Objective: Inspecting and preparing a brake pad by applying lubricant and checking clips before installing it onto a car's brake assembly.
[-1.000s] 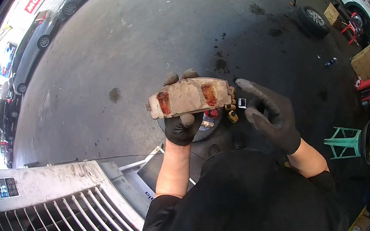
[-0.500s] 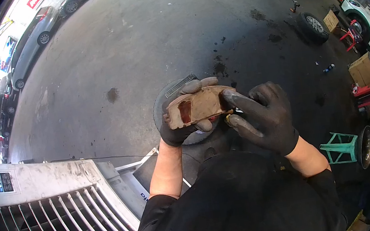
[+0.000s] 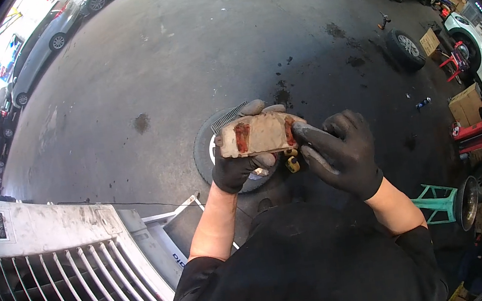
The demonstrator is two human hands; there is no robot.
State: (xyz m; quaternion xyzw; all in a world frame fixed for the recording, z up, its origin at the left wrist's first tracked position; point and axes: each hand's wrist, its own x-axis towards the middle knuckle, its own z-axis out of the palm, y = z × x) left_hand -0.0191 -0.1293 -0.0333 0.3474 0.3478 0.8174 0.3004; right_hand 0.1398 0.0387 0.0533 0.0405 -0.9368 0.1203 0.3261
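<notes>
In front of me I hold up a tan, dusty brake pad [image 3: 266, 132]. Two reddish-brown smeared patches mark its face, one near each end. My left hand [image 3: 240, 166], in a dark glove with grey fingertips, grips it from the left, fingers over the top edge and thumb along the bottom. My right hand [image 3: 344, 149], gloved alike, is at the pad's right end. Its index fingertip touches beside the right patch, the thumb stands apart below, and the other fingers are bent. Beneath the pad lies a wheel [image 3: 203, 161], partly hidden by my left hand.
A slotted grate [image 3: 229, 117] shows beyond the pad, and a yellow-black object [image 3: 292, 163] lies below it. At left stands a white slatted machine [image 3: 50, 230]. To the right are a green stand [image 3: 437, 205], a tyre [image 3: 405, 48], a cardboard box [image 3: 465, 106] and parked cars.
The right-hand patch on the pad shows more of its red smear as my right index finger has shifted slightly off it. The pad has tilted a little, and the whole view has shifted slightly.
</notes>
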